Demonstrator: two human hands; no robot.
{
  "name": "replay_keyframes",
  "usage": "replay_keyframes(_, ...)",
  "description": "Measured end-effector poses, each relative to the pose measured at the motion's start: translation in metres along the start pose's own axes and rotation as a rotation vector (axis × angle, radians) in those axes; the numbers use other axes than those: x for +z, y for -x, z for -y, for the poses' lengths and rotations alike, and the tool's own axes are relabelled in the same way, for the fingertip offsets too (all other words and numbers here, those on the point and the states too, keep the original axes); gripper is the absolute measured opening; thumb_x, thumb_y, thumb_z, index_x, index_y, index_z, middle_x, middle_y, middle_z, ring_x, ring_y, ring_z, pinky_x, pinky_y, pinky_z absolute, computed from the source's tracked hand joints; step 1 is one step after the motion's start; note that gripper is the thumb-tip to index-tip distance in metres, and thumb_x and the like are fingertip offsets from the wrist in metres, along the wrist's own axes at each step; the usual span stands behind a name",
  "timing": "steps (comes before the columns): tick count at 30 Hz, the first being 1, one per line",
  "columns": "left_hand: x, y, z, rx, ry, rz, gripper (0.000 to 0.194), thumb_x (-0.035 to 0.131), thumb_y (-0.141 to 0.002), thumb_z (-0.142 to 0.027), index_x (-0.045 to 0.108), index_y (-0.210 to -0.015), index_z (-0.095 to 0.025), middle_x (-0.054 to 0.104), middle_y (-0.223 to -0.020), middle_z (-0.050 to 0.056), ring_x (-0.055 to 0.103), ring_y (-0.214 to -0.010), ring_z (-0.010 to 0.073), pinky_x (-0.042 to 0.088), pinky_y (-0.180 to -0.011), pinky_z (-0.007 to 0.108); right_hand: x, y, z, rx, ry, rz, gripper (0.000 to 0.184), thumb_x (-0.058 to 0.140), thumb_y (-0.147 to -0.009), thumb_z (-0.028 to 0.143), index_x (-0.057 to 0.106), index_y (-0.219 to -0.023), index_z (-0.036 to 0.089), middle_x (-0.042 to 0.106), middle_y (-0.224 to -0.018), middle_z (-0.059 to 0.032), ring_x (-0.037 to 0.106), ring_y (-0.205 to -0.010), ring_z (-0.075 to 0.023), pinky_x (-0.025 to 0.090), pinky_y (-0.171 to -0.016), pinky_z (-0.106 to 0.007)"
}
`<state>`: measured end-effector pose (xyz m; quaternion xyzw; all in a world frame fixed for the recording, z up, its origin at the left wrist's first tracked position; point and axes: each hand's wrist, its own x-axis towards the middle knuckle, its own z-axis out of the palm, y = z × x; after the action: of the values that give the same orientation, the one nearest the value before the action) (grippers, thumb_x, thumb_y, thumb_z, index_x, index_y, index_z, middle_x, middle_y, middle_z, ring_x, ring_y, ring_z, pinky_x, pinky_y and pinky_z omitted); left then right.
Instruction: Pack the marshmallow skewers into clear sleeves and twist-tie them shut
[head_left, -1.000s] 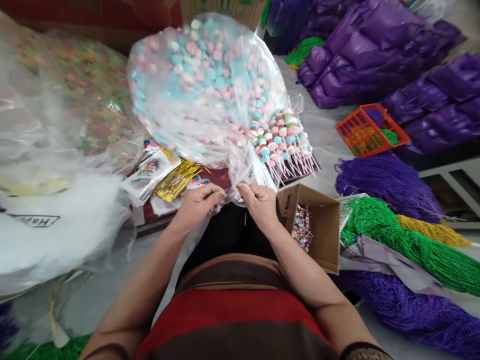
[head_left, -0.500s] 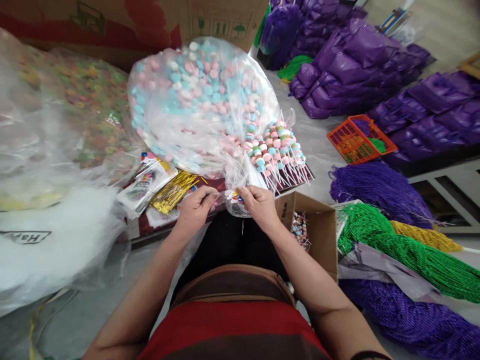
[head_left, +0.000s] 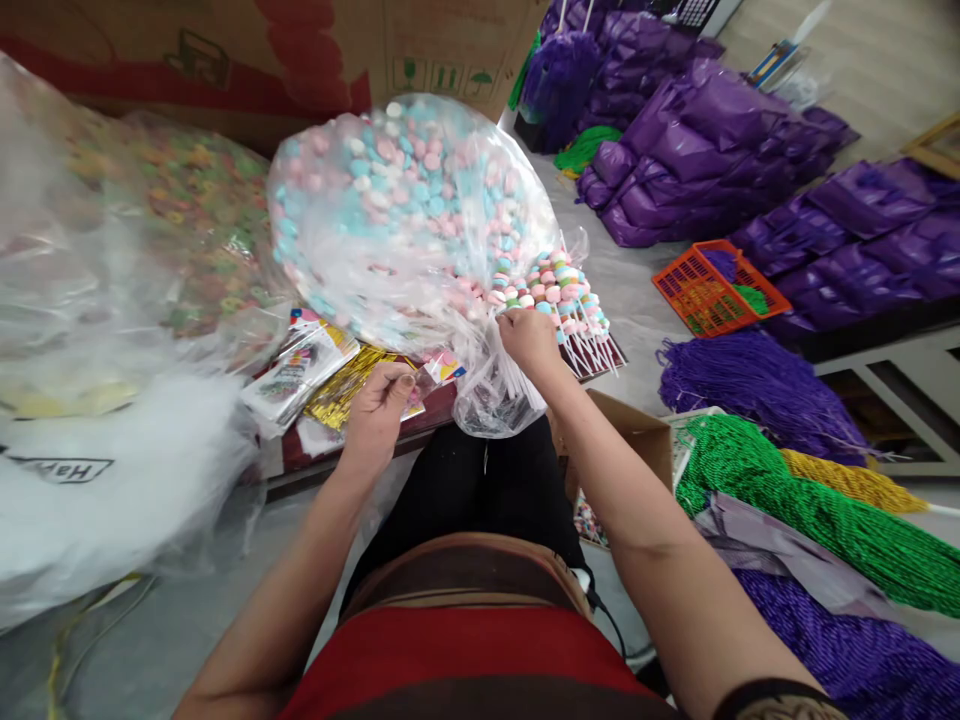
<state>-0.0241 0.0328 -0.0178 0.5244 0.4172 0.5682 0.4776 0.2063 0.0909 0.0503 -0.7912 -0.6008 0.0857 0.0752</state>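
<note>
My left hand (head_left: 381, 400) is closed, thumb against fingers, on a small clear plastic bag (head_left: 429, 383) with a colourful printed end. It hovers over a bundle of gold twist ties (head_left: 346, 390) and a stack of printed packets (head_left: 300, 375). My right hand (head_left: 531, 342) has curled fingers at the near end of a pile of candy skewers (head_left: 559, 280), round pink, blue and white pieces on white sticks. What its fingertips hold, if anything, is hidden. White sticks (head_left: 502, 375) in clear plastic lie just below that hand.
A large clear bag of pink, blue and white candies (head_left: 405, 190) fills the table's back. Left of it stands a bag of multicoloured rings (head_left: 202, 220). An open cardboard box (head_left: 637, 435) is by my right forearm. Purple packages (head_left: 697, 150), an orange basket (head_left: 712, 290) and green bead strands (head_left: 810, 510) lie right.
My right hand has left the small bag and moved up and right to the skewers. My left hand has shifted slightly left, still pinching the bag.
</note>
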Motion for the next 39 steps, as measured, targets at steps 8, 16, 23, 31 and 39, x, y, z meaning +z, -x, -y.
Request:
replay_keyframes(8, 0.001, 0.003, -0.015, -0.045, 0.263, 0.084, 0.023, 0.074, -0.091, -0.042, 0.07, -0.08, -0.022, 0.061, -0.073, -0.002, 0.052, -0.066, 0.0099, 0.044, -0.066, 0.024, 0.022, -0.019, 0.025, 0.132, -0.056, -0.035, 0.042, 0.047, -0.101, 0.03, 0.078, -0.114, 0.005, 0.076, -0.116, -0.0278, 0.072, -0.113, -0.0341, 0.05, -0.093, -0.037)
replay_keyframes(16, -0.002, -0.004, -0.013, -0.109, 0.321, -0.018, 0.034, 0.083, -0.079, -0.053, 0.07, -0.075, -0.021, 0.063, -0.07, -0.002, 0.054, -0.066, 0.009, 0.048, -0.066, 0.023, 0.008, -0.022, 0.013, 0.166, -0.207, -0.187, 0.036, 0.045, -0.099, 0.03, 0.076, -0.098, 0.013, 0.079, -0.105, -0.0182, 0.071, -0.097, -0.0258, 0.048, -0.086, -0.034)
replay_keyframes(23, -0.008, -0.007, -0.008, -0.158, 0.424, -0.013, 0.034, 0.087, -0.075, -0.052, 0.07, -0.074, -0.022, 0.06, -0.071, -0.004, 0.051, -0.062, 0.0069, 0.046, -0.061, 0.021, -0.001, 0.044, -0.014, -0.133, -0.884, -0.37, 0.027, 0.061, -0.092, 0.045, 0.069, -0.082, 0.021, 0.069, -0.073, 0.0002, 0.063, -0.074, -0.0157, 0.049, -0.078, -0.03)
replay_keyframes(31, -0.008, -0.006, -0.009, -0.058, 0.317, 0.0, 0.038, 0.087, -0.07, -0.059, 0.072, -0.072, -0.025, 0.069, -0.089, 0.001, 0.065, -0.091, 0.0153, 0.054, -0.09, 0.032, -0.014, 0.113, -0.051, -0.319, -0.916, -0.269, 0.018, 0.072, -0.089, 0.042, 0.08, -0.089, 0.025, 0.072, -0.073, 0.0005, 0.064, -0.067, -0.0157, 0.052, -0.067, -0.031)
replay_keyframes(39, -0.01, -0.002, -0.011, 0.049, 0.103, 0.157, 0.035, 0.076, -0.083, -0.059, 0.074, -0.078, -0.025, 0.069, -0.096, 0.007, 0.065, -0.097, 0.0202, 0.055, -0.085, 0.035, -0.036, 0.125, -0.07, -0.507, -0.659, -0.256, 0.021, 0.065, -0.095, 0.04, 0.081, -0.089, 0.027, 0.075, -0.079, -0.0034, 0.069, -0.071, -0.0182, 0.055, -0.065, -0.031)
